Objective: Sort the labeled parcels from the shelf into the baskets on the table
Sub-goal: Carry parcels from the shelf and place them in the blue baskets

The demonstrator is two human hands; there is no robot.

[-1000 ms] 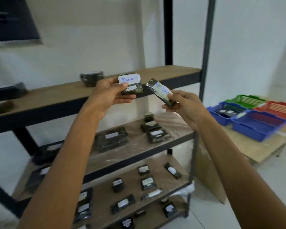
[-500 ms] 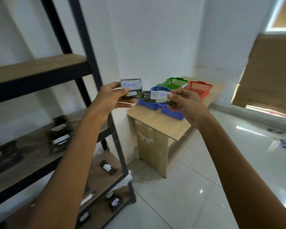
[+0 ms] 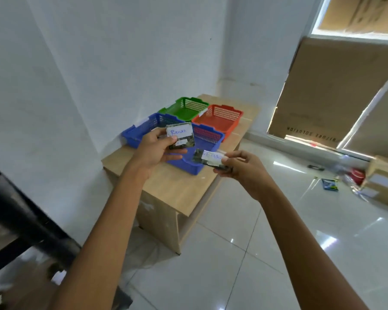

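Two parcels point(image 3: 181, 137) aloft, left hand point(image 3: 154, 151) higher than right hand point(image 3: 242, 170).

The left arm point(image 3: 103, 231) and right arm point(image 3: 300, 231) are both bare along all their visible length, slender, with smooth forearms narrowing to the wrists. The left hand point(image 3: 154, 151) and right hand point(image 3: 244, 171) are bare too, with slim fingers. Blur hides finer detail such as the nails.

Baskets point(image 3: 224, 109) open-topped, wall point(image 3: 99, 63) flanking table point(image 3: 166, 191) left, shelf post point(image 3: 29, 218) lower left
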